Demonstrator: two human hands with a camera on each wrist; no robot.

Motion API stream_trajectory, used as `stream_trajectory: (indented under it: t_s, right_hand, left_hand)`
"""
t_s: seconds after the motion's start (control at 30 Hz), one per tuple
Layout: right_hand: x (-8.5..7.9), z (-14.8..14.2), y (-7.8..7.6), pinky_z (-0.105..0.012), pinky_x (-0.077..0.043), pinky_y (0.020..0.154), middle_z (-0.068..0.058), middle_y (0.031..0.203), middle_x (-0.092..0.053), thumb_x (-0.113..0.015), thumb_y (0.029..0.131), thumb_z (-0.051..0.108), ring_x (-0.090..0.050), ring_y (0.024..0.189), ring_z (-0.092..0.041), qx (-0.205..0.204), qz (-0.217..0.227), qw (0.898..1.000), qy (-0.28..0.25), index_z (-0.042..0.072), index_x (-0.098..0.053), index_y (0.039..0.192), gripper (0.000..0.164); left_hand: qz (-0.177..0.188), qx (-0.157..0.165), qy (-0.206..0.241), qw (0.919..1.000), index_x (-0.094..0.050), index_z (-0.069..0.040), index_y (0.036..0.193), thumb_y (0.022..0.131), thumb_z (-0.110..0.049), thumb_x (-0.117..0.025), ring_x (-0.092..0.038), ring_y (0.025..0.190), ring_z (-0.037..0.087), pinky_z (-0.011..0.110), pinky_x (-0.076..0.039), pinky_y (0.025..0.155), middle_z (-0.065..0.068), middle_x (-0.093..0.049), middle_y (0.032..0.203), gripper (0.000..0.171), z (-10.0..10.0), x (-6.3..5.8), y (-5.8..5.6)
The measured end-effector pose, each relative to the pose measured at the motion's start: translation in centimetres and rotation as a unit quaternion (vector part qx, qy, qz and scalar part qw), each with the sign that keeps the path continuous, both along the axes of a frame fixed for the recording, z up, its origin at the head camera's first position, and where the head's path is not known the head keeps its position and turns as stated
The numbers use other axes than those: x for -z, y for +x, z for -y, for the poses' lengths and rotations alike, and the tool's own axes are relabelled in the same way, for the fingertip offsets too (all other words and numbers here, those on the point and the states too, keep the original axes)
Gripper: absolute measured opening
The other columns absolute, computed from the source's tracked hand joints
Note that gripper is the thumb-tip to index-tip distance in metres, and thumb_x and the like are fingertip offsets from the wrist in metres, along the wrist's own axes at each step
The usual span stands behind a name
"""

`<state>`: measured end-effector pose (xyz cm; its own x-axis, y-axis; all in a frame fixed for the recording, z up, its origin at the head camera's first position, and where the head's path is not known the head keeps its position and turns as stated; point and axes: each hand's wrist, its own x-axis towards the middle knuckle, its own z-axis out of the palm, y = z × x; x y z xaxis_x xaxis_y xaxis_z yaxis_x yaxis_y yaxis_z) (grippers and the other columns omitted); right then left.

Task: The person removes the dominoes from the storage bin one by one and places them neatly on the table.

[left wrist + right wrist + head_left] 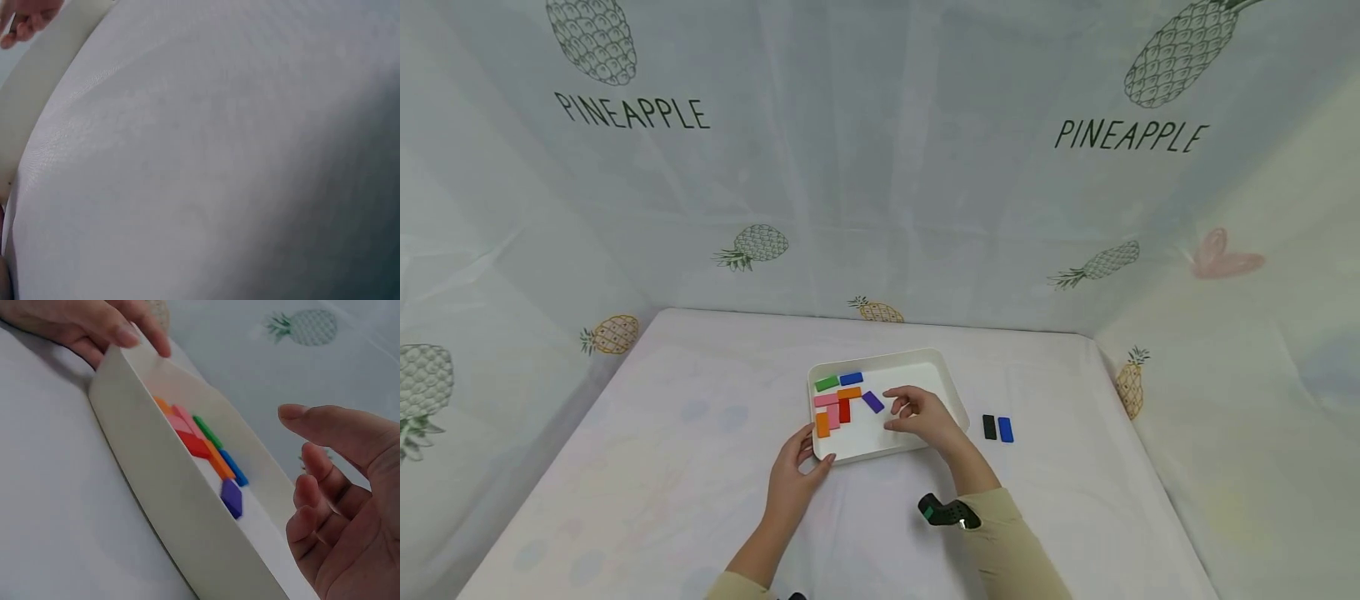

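Note:
A white tray (887, 435) lies on the table, holding several small coloured blocks. Toward its left side are a green block (827, 383), a blue block (852, 378), pink blocks (832, 417), orange blocks (823, 425) and a red block (845, 411), many of them touching. A purple block (873, 402) lies slanted just right of these. My left hand (793, 475) grips the tray's near-left corner, thumb at the front wall. Above the tray, right of the purple block, my right hand (921, 414) hovers with loosely bent fingers and nothing between them.
To the right of the tray, a black block (989, 427) and another blue block (1006, 430) lie side by side on the white-covered table (647, 467). Pineapple-printed curtains (880, 167) rise behind the table and at both sides. A dark device (947, 512) sits at the right wrist.

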<state>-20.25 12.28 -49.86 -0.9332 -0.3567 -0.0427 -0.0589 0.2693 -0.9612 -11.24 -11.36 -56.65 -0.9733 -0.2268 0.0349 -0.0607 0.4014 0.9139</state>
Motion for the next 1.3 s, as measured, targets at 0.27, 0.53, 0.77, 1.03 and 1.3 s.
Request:
stream_trajectory:
  t_s: [0.27, 0.53, 0.77, 1.03, 1.3]
  right_hand:
    - [0.9, 2.4, -0.4, -0.017, -0.046, 0.061, -0.01, 0.088, -0.059, -0.079, 0.078, 0.0, -0.052, 0.077, -0.019, -0.011, -0.01, 1.0, -0.007, -0.004, -0.063, 0.12, 0.045]
    - [1.9, 4.5, -1.5, -0.018, -0.043, 0.06, -0.008, 0.087, -0.06, -0.08, 0.077, -0.001, -0.048, 0.074, -0.017, -0.013, -0.008, 1.0, 0.003, -0.003, -0.064, 0.119, 0.046]
    - [2.4, 6.6, -2.2, -0.02, -0.044, 0.061, -0.012, 0.094, -0.061, -0.081, 0.077, 0.002, -0.049, 0.074, -0.017, -0.043, -0.004, 0.999, 0.028, 0.002, -0.066, 0.12, 0.046]
    - [3.3, 7.9, -2.9, -0.024, -0.046, 0.069, -0.003, 0.091, -0.062, -0.083, 0.076, 0.004, -0.05, 0.08, -0.017, -0.043, -0.008, 0.994, 0.1, 0.009, -0.07, 0.112, 0.039]
    - [4.0, 8.8, -3.6, -0.025, -0.045, 0.068, 0.001, 0.087, -0.058, -0.085, 0.075, 0.008, -0.05, 0.082, -0.017, -0.034, -0.003, 0.989, 0.143, 0.014, -0.071, 0.11, 0.038]
  left_hand:
    - [0.003, 0.002, 0.002, 1.0, -0.047, -0.014, 0.143, 0.081, -0.019, -0.081, -0.054, 0.119, 0.023, 0.037, -0.048, 0.097, 0.007, -0.054, 0.135, 0.071, -0.7, -0.2, 0.0]
    - [-0.004, 0.006, -0.005, 1.0, -0.046, -0.015, 0.142, 0.08, -0.02, -0.082, -0.054, 0.12, 0.021, 0.036, -0.048, 0.097, 0.005, -0.053, 0.135, 0.072, -0.5, 0.0, 0.0]
    - [-0.004, 0.0, -0.008, 1.0, -0.047, -0.014, 0.142, 0.081, -0.02, -0.081, -0.054, 0.119, 0.02, 0.034, -0.048, 0.097, 0.005, -0.053, 0.135, 0.07, -0.4, -0.2, 0.0]
    - [-0.001, 0.002, -0.016, 0.9999, -0.047, -0.013, 0.142, 0.081, -0.02, -0.081, -0.054, 0.119, 0.021, 0.035, -0.048, 0.097, 0.006, -0.053, 0.135, 0.07, -0.5, -0.4, 0.1]
    - [0.005, 0.001, -0.018, 0.9998, -0.046, -0.015, 0.142, 0.081, -0.02, -0.081, -0.054, 0.12, 0.019, 0.033, -0.047, 0.097, 0.004, -0.052, 0.136, 0.07, -0.2, -0.4, 0.0]
